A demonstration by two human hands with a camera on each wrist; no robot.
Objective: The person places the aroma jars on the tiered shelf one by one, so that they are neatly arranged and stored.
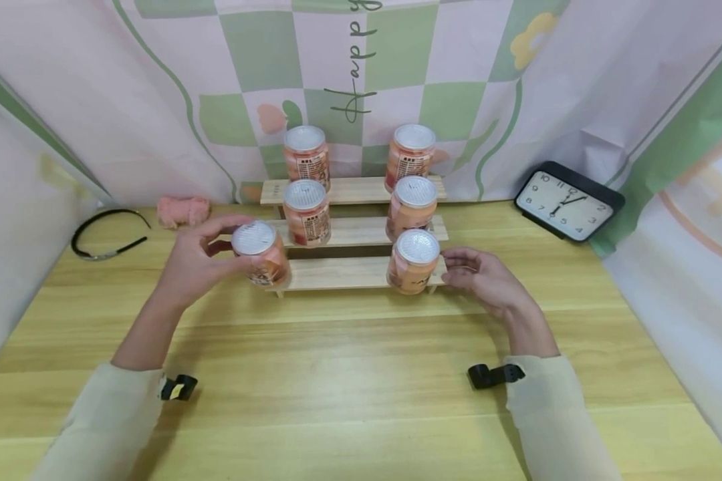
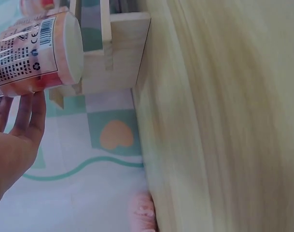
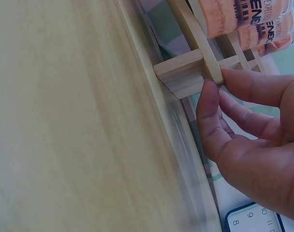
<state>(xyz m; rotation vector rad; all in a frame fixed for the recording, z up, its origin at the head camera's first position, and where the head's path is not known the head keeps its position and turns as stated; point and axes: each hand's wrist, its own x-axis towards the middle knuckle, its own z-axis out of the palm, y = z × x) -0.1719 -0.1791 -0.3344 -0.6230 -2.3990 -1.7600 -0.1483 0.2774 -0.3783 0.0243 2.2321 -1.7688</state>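
My left hand (image 1: 189,257) grips a clear jar (image 1: 265,257) with a silver lid and peach-coloured contents, at the left end of the lowest step of a three-step wooden shelf (image 1: 343,272). In the left wrist view the fingers curl against the printed side of this jar (image 2: 28,58), and its pale base shows. At the other end of the same step, my right hand (image 1: 484,277) pinches the board's end between thumb and fingertips, seen closely in the right wrist view (image 3: 253,121). Just left of those fingers stands a matching jar (image 1: 414,264) on that step.
Two more jars stand on the middle step and two on the top step. A black-framed clock (image 1: 568,200) sits at the back right. At the back left lie a pink bundle (image 1: 182,211) and a black headband (image 1: 105,256). Patterned cloth (image 1: 331,60) hangs behind.
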